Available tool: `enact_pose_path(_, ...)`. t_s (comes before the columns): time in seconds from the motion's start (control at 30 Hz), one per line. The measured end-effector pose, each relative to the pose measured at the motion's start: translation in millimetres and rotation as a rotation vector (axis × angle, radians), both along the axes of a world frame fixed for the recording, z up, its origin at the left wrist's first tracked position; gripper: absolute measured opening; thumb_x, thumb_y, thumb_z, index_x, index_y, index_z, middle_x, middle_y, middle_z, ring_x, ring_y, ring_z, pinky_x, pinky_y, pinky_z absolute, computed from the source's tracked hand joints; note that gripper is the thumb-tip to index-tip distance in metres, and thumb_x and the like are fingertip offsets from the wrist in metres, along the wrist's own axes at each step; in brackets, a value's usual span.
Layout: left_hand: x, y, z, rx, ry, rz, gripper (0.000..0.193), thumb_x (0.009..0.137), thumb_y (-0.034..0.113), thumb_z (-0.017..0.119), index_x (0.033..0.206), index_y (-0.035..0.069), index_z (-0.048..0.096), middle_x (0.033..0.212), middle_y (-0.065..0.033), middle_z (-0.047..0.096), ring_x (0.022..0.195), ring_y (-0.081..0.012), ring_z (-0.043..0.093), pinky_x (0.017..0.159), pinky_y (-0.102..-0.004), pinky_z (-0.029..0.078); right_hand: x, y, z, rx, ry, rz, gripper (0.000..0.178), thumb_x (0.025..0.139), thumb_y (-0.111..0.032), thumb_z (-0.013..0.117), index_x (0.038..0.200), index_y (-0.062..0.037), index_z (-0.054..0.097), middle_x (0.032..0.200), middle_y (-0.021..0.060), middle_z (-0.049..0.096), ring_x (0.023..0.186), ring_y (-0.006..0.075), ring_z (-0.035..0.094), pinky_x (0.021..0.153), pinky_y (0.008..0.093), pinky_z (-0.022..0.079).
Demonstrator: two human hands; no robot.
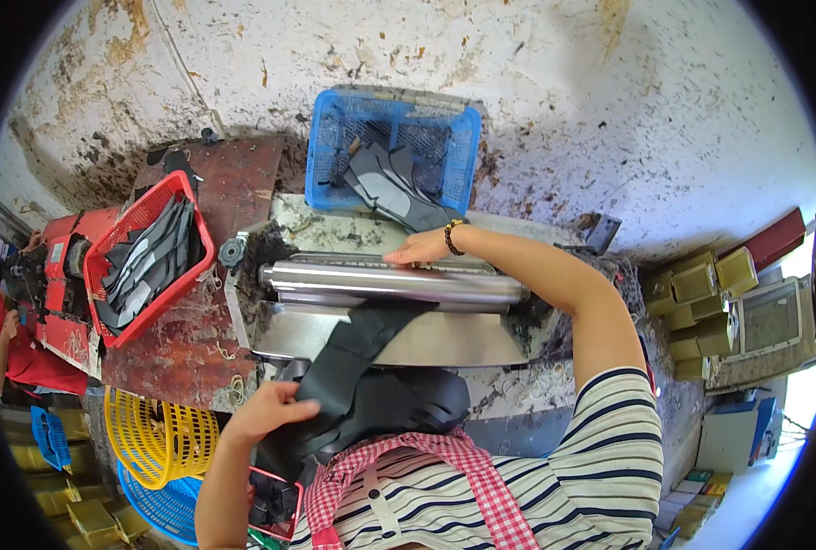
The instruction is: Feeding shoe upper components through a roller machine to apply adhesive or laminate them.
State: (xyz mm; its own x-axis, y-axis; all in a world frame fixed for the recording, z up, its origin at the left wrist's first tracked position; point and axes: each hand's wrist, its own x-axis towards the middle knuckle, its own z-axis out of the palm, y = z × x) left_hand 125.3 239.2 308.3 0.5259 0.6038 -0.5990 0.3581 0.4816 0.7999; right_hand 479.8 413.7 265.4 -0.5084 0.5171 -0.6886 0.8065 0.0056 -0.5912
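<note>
My left hand [275, 411] is closed, thumb and fingers pinching the edge of a dark grey sheet piece [339, 362]. The piece stretches up and right from the hand, its far end lying against the front of a shiny metal roller [390, 280]. Beyond the roller, my right hand [417, 247] reaches over from the right with fingers extended to the left; its fingertips are partly hidden and no held thing shows. Between me and the machine's metal plate [454, 339] lies a heap of black cut pieces [413, 399].
Behind the machine, a blue basket [469, 170] holds grey pieces. A red basket [204, 225] of similar pieces stands left on the worn table [234, 192]. Yellow [128, 435] and blue baskets [156, 509] are lower left. Boxes [701, 312] stack at right. Another person [37, 348] works far left.
</note>
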Motion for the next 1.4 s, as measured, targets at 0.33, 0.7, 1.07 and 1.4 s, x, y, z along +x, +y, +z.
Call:
enact_pose_path(0.33,93,-7,-16,0.446,0.265,0.111,0.032,0.071,0.027,0.069,0.082,-0.003,0.063,0.061,-0.0085,0.059,0.054,-0.0124,0.051,0.052,-0.0289,0.042,7,22,19,0.406,0.417,0.326,0.043,0.067,0.000,0.052,0.108,-0.0130,0.052,0.115,0.0073,0.053,0.106,0.0225,0.049,0.090,0.0329,0.039)
enact_pose_path(0.7,21,-39,-80,0.944,0.665,-0.024,0.027,0.085,0.025,0.052,0.095,0.000,0.058,0.088,-0.0199,0.059,0.083,-0.0343,0.057,0.075,-0.0399,0.043,17,-8,10,0.579,-0.184,0.456,0.032,0.080,-0.033,0.051,0.088,-0.0048,0.063,0.092,0.0166,0.051,0.094,0.0323,0.043,0.080,0.0397,0.037)
enact_pose_path(1.07,34,-41,-48,0.675,0.686,-0.542,0.072,0.063,0.054,0.068,0.114,0.006,0.052,0.109,-0.0207,0.053,0.103,-0.0369,0.049,0.087,-0.0425,0.041,-8,12,114,0.713,-0.188,0.546,0.033,0.068,-0.022,0.067,0.090,0.0024,0.060,0.084,0.0196,0.061,0.083,0.0346,0.058,0.070,0.0411,0.044)
enact_pose_path(1.4,87,-62,-54,1.005,0.447,-0.677,0.044,0.063,0.019,0.071,0.099,0.009,0.046,0.096,-0.0109,0.052,0.094,-0.0286,0.051,0.069,-0.0394,0.046,3,91,160,0.720,-0.263,0.312,0.029,0.070,-0.016,0.065,0.093,0.0011,0.061,0.080,0.0142,0.063,0.078,0.0235,0.060,0.068,0.0388,0.045)
